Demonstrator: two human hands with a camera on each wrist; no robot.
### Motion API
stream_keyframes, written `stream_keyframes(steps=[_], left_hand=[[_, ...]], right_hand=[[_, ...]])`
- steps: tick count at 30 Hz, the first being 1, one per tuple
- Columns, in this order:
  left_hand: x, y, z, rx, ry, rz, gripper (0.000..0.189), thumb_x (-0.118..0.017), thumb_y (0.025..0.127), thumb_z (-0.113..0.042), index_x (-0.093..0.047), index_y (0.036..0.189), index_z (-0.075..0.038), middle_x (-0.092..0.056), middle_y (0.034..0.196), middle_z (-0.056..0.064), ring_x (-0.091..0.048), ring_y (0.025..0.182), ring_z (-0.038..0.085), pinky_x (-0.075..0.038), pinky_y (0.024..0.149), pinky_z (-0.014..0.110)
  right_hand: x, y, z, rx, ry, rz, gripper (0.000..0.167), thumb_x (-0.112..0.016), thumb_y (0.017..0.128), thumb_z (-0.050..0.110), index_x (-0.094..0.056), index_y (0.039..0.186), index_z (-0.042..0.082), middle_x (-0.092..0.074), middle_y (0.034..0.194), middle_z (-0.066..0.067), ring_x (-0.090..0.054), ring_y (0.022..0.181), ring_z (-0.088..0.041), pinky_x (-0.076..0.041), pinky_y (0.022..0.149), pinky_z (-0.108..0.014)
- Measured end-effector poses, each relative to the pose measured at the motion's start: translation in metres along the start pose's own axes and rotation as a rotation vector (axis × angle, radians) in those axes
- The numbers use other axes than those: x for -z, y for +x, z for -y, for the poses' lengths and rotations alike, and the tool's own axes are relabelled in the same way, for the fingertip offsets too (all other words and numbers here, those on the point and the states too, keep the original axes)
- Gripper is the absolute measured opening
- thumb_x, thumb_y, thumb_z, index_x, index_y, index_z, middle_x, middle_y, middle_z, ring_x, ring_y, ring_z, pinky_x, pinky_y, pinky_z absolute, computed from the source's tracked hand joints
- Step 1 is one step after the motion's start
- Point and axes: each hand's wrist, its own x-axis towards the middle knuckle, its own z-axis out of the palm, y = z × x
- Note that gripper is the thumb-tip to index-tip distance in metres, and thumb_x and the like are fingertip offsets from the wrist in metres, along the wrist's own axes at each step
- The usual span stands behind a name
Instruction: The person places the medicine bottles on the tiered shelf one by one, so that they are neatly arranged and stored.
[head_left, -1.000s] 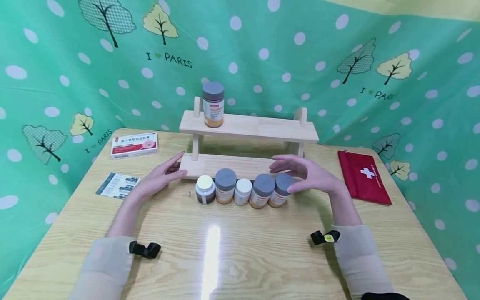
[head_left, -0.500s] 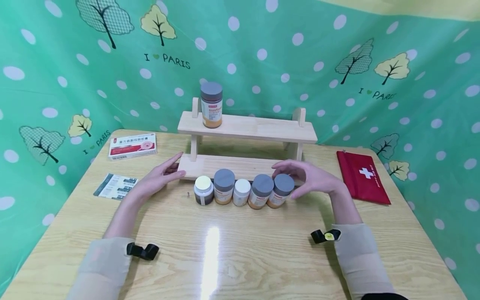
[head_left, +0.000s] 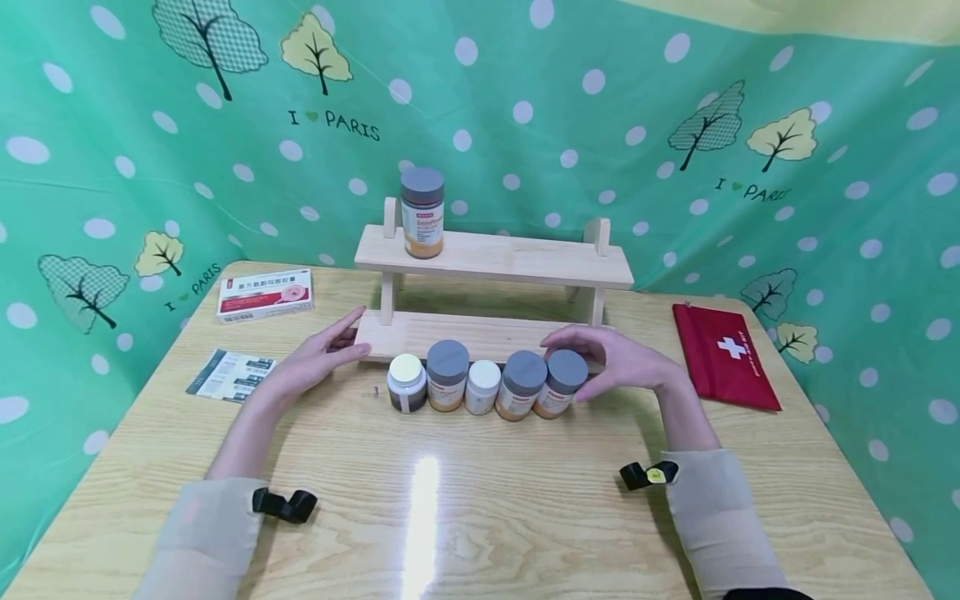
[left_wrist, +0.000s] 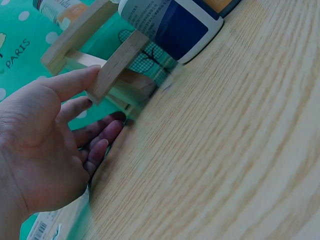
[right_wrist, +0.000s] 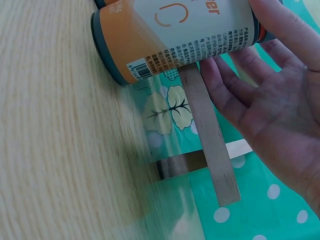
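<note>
My left hand lies at the left end of a two-tier wooden shelf. In the left wrist view its thumb touches the end of the lower board, and the other fingers hang relaxed beside it. My right hand holds a grey-lidded supplement bottle, thumb at the near side, fingers curled behind. That bottle stands upright on the table, rightmost in a row with another grey-lidded bottle, a small white bottle, a third grey-lidded one and a dark-bodied white-capped bottle.
A grey-lidded bottle stands on the upper board's left end. At left lie a red-and-white medicine box and a blister pack. A red first-aid pouch lies right. A green curtain hangs behind the shelf.
My right hand has lowered slightly and moved in around the rightmost grey-lidded bottle, its fingers now behind it. The left hand has stayed at the shelf's end.
</note>
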Motion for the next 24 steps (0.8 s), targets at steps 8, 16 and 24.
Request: stream_keyframes(steps=[8,16,24], left_hand=[[-0.0007,0.0007,-0.0002,-0.002,0.003,0.001,0.083,-0.062,0.101,-0.048,-0.011,0.165,-0.039,-0.028,0.163,0.025,-0.028,0.150,0.043,-0.020,0.123,0.068],[-0.0005,0.0000,0.0001,0.000,0.008,0.003,0.083,-0.062,0.101,-0.048,-0.010,0.166,-0.037,-0.029,0.163,0.025,-0.028,0.150,0.043,-0.021,0.123,0.068],[-0.0007,0.0009,-0.0003,-0.014,0.004,0.003,0.083,-0.062,0.101,-0.045,-0.010,0.166,-0.036,-0.030,0.163,0.026,-0.028,0.151,0.044,-0.019,0.124,0.068]], right_hand=[[-0.0002,-0.0003,-0.0013,-0.005,-0.001,-0.010,0.077,-0.089,0.077,0.006,-0.054,0.145,0.015,-0.060,0.143,-0.010,-0.060,0.126,-0.016,-0.051,0.107,-0.024],[0.0000,-0.0004,-0.0029,0.002,0.032,-0.017,0.066,-0.088,0.077,0.003,-0.061,0.136,0.012,-0.063,0.137,-0.011,-0.064,0.120,-0.019,-0.055,0.102,-0.027],[0.0007,-0.0017,-0.0018,0.000,0.054,-0.032,0.058,-0.086,0.080,0.003,-0.064,0.132,0.010,-0.065,0.132,-0.009,-0.065,0.115,-0.023,-0.057,0.100,-0.031]])
